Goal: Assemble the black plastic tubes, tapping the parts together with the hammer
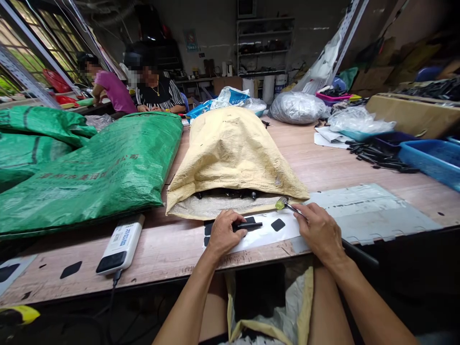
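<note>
My left hand (223,234) pinches a slim black rod-shaped part (252,225) just above a white sheet (253,243) at the table's front edge. In my right hand (319,234) is a small hammer (281,203) with a clear yellowish head, a metal shaft and a black handle that sticks out behind the wrist. The hammer head is raised near the mouth of a yellow woven bag (233,153). Several black pieces (253,195) show inside that opening. A black rounded-square pad (278,224) lies on the sheet between my hands.
A green woven sack (108,167) fills the left side, with a white power bank (121,245) and cable before it. Black parts (381,155) and a blue bin (431,160) are at right. An opened bag (305,306) sits between my legs. Two people sit beyond.
</note>
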`<action>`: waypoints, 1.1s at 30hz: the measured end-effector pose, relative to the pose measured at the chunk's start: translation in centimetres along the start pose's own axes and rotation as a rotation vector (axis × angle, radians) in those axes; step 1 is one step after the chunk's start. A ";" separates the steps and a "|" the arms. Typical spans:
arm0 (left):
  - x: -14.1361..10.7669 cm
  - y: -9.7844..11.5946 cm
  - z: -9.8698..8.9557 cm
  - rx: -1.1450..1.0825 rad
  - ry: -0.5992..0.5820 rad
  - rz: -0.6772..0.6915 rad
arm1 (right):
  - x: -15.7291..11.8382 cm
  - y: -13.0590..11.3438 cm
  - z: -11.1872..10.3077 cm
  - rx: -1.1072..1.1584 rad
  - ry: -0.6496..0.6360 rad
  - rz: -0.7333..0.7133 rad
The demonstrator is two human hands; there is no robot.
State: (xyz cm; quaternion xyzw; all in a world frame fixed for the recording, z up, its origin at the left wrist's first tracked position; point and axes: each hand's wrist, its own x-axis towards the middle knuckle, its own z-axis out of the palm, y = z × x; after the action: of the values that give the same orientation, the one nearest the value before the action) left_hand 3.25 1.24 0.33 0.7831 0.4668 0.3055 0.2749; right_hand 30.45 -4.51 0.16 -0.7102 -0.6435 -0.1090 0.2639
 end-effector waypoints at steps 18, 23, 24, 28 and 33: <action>0.1 0.0 -0.3 0.073 -0.061 0.035 | -0.3 0.9 2.1 -0.116 0.045 -0.006; -1.0 2.2 -1.3 0.028 -0.107 0.045 | -0.3 0.7 1.9 -0.127 0.040 -0.001; -1.8 3.2 -1.6 -0.008 -0.149 0.039 | -0.4 0.7 1.9 -0.128 0.038 0.000; -6.0 6.8 -1.7 -0.184 -0.526 -0.066 | -0.4 0.8 2.0 -0.132 0.032 0.002; -10.4 4.9 3.3 0.060 -0.618 -0.295 | -0.4 0.8 2.0 -0.133 0.043 -0.004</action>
State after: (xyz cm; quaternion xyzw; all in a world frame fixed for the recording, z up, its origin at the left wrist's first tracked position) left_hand 4.51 -10.62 -0.68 0.7703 0.4785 -0.0032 0.4215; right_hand 30.76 -3.82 -1.85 -0.7222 -0.6306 -0.1674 0.2296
